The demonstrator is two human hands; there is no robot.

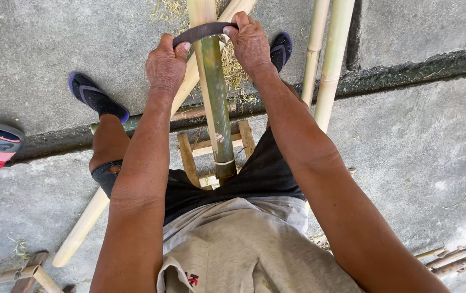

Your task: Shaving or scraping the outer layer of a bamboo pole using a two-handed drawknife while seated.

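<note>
Curved dark blade lay across green bamboo pole, which ran up btwn the knees over a wooden stool. L hand & R hand each fisted round a blade end. Pale poles lay just beside, on concrete floor.

Curved dark blade lies crosswise on green bamboo pole, half-peeled, resting on wooden stand.

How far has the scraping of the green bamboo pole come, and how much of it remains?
Done: the far part of the bamboo pole, beyond the blade, looks pale and stripped, and shavings lie on the concrete. In hand: the left hand and right hand grip the two ends of a curved dark blade laid across the pole. Left: the green skin from the blade down to the wooden stool.
</note>
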